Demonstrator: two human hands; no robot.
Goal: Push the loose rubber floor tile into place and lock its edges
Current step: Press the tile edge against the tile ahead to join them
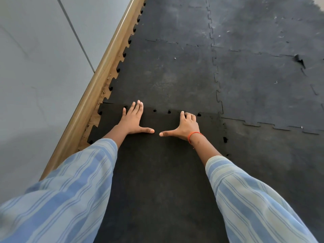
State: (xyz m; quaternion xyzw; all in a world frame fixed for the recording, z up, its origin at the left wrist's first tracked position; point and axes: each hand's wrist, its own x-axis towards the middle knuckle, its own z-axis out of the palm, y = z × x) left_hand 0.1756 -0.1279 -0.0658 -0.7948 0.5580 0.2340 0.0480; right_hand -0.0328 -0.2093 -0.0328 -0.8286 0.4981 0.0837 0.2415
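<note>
A darker black rubber tile [157,172] with puzzle-tooth edges lies on the floor in front of me. Its far edge overlaps the grey tile [163,79] beyond it, and small gaps show between the teeth along that seam. My left hand [134,119] lies flat on the dark tile near its far left edge, fingers straight and thumb spread. My right hand [184,126] presses the same tile near the far edge, fingers curled down at the seam, thumb pointing left. An orange band circles the right wrist.
A wooden skirting strip [103,74] runs diagonally along the left, against a grey wall [38,67]. Bare wood floor shows between the strip and the tiles' toothed left edges. Joined grey tiles [263,85] cover the floor ahead and right; one corner is lifted [299,59].
</note>
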